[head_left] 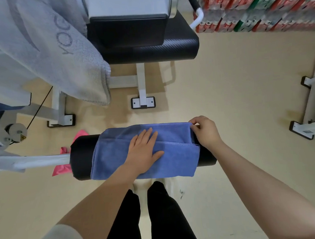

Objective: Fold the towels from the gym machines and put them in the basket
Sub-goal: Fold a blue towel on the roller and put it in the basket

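A blue towel (175, 155), folded over on itself, lies draped across a black padded roller (81, 157) of a gym machine in the middle of the view. My left hand (143, 149) presses flat on the towel's middle with straight fingers. At the roller's right end my right hand (205, 131) pinches the towel's far right corner. A large grey towel (43, 52) hangs over a machine at the upper left. Something pink (63, 167), likely cloth, shows behind the roller's left end. No basket is in view.
A black padded seat (148, 46) on a white frame stands straight ahead. White machine feet sit on the beige floor at left (61, 121) and right (304, 128). Stacked packs of bottles (266, 7) line the upper right. My legs stand just below the roller.
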Demonstrator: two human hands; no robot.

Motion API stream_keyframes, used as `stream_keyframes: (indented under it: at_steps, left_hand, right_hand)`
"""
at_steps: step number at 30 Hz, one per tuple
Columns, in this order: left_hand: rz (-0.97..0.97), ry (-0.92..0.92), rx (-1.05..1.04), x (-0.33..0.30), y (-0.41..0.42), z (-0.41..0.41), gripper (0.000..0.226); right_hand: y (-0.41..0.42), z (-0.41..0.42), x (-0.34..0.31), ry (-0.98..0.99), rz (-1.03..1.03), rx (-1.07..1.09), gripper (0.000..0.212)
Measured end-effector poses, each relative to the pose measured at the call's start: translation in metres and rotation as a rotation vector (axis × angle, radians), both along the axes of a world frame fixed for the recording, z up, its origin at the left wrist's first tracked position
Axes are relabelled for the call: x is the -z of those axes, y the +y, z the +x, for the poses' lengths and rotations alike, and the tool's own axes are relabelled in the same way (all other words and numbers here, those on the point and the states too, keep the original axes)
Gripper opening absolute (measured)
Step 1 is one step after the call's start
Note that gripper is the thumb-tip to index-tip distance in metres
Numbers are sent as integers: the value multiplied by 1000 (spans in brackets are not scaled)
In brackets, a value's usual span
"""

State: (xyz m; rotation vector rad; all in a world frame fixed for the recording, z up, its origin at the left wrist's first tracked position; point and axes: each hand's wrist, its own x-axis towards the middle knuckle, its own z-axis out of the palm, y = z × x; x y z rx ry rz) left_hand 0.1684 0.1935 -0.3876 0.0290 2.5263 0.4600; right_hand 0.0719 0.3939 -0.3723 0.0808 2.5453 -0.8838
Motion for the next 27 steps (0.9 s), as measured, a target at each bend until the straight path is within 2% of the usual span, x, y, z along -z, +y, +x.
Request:
stream_keyframes:
  at_steps: [3, 5, 8, 10, 13, 16, 18, 21, 23, 25, 27]
  left_hand:
    - [-5, 22, 0, 1, 0, 0, 69]
    - [-10, 23, 0, 2, 0, 0, 69]
    - [-5, 22, -4, 4, 0, 0, 80]
    - [-4, 33, -12, 5, 0, 0, 95]
    - [-6, 46, -31, 6, 0, 1, 99]
    - [-5, 40, -32, 7, 0, 0, 98]
    - [-5, 37, -29, 7, 0, 1, 98]
    - [-6, 31, -26, 6, 0, 2, 97]
    - [-8, 30, -32, 6, 0, 2, 98]
    - [10, 24, -38, 5, 0, 1, 98]
    - [39, 24, -54, 6, 1, 1, 98]
  right_hand:
    - [5, -8, -7, -302, -421, 143, 21]
    - [12, -17, -9, -489, -577, 119, 25]
    - [17, -34, -12, -712, -650, -3, 22]
    - [16, -44, -14, -787, -586, -131, 19]
    - [8, -57, -18, -697, -333, -413, 23]
    - [2, -68, -24, -446, -106, -619, 32]
    - [-1, -73, -27, -286, 134, -785, 29]
    - [-9, -69, -27, -153, 434, -853, 23]
    - [-14, -63, -28, -152, 379, -752, 13]
    - [-13, -58, -26, -231, 194, -621, 12]
    - [-8, -54, -22, -244, 120, -561, 12]
